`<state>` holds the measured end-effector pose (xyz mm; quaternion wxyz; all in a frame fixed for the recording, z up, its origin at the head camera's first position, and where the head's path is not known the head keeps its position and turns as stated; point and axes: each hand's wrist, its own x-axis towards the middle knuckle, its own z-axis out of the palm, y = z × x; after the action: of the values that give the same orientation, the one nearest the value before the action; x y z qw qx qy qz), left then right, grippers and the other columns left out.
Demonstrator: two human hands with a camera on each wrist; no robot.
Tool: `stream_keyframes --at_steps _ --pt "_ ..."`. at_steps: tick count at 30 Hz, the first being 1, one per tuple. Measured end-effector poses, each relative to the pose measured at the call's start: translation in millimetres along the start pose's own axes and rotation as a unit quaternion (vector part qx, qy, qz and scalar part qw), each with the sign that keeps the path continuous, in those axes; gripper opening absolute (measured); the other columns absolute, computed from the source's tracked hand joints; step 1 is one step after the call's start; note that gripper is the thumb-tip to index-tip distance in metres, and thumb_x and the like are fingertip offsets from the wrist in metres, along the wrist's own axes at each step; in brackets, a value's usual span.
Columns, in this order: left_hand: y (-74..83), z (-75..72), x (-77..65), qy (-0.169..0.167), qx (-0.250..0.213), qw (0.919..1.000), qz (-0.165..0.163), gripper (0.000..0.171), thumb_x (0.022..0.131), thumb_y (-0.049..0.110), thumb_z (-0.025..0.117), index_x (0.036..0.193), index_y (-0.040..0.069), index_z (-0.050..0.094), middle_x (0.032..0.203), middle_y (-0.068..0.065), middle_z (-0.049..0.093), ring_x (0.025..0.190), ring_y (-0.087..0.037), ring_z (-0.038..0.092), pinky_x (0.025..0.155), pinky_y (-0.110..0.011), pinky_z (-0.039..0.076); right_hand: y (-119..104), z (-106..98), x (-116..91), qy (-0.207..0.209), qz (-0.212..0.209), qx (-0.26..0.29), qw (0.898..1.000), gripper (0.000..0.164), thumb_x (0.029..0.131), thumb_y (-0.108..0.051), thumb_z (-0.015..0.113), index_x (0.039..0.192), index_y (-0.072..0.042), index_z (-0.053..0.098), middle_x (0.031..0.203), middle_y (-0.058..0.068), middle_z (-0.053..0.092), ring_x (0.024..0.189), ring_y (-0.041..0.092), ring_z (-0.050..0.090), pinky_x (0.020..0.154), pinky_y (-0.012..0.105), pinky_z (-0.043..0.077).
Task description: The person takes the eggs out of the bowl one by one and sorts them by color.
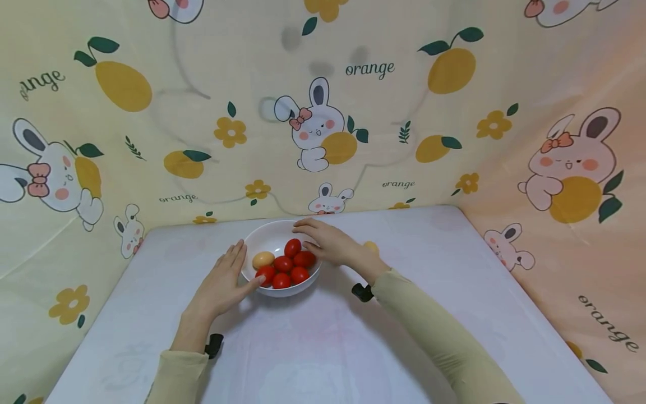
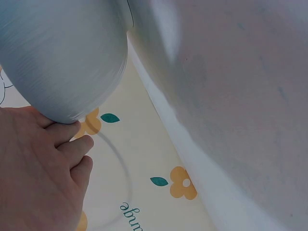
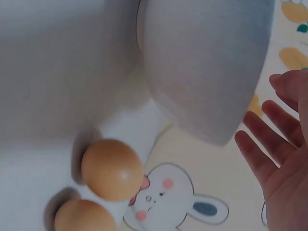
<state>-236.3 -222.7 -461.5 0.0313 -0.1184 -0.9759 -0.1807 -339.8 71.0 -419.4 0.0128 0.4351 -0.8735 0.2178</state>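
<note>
Left hand straight-fingered against the white bowl — right hand, fingers spread, beside it

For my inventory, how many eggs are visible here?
3: first egg in the white bowl; second egg and third egg on the table, right of the bowl. More may be hidden.

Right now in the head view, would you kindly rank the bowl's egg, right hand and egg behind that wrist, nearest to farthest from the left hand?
1. Egg, left inside the bowl.
2. Right hand, bowl's right side.
3. Table egg, farther right.
</note>
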Motion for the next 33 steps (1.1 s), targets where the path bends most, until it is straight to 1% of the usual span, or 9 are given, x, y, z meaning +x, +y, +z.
stream_keyframes --at_steps 8,15,18,22,33 --pt "-1.0 -1.6 1.3 0.003 -0.001 1.0000 0.009 0.105 0.097 0.073 0.048 0.163 -0.003 0.021 0.172 -0.019 0.017 0.158 -0.042 0.016 0.128 -0.056 0.017 -11.0 13.3 22.5 -0.032 -0.038 -0.034 0.998 0.042 0.102 -0.008 0.063 0.144 -0.007 0.060 0.150 0.009 0.054 0.139 0.025 0.052 0.116 0.037 0.045" --pt "-1.0 -1.4 2.0 0.006 -0.006 0.9998 0.016 0.104 0.097 0.074 0.048 0.163 -0.003 0.021 0.173 -0.017 0.016 0.158 -0.041 0.016 0.128 -0.057 0.017 -17.1 25.4 38.1 -0.047 -0.081 -0.089 0.992 0.039 0.102 -0.007 0.062 0.141 -0.009 0.063 0.146 0.008 0.059 0.139 0.026 0.052 0.121 0.039 0.039" --pt "-1.5 -1.0 1.8 0.005 -0.008 0.9997 0.020 0.104 0.098 0.073 0.048 0.163 -0.002 0.021 0.173 -0.017 0.016 0.158 -0.041 0.016 0.128 -0.056 0.016 -18.8 29.9 42.9 -0.065 -0.082 -0.104 0.989 0.038 0.103 -0.011 0.063 0.142 -0.012 0.063 0.147 0.005 0.059 0.139 0.023 0.052 0.120 0.037 0.040" --pt "-2.4 -1.0 1.6 0.006 -0.010 0.9997 0.023 0.103 0.098 0.072 0.049 0.164 -0.002 0.020 0.173 -0.017 0.015 0.159 -0.040 0.015 0.128 -0.056 0.015 -21.2 34.2 49.0 -0.087 -0.069 -0.105 0.988 0.040 0.104 -0.014 0.063 0.143 -0.015 0.062 0.148 0.003 0.058 0.139 0.019 0.051 0.120 0.033 0.040" --pt "-2.1 -2.7 0.6 0.003 -0.009 0.9998 0.020 0.103 0.098 0.072 0.049 0.163 -0.003 0.021 0.173 -0.017 0.016 0.159 -0.040 0.015 0.128 -0.056 0.015 -24.2 45.0 62.0 -0.120 -0.065 -0.103 0.985 0.037 0.104 -0.015 0.063 0.141 -0.019 0.065 0.143 0.000 0.061 0.135 0.017 0.054 0.118 0.029 0.040"
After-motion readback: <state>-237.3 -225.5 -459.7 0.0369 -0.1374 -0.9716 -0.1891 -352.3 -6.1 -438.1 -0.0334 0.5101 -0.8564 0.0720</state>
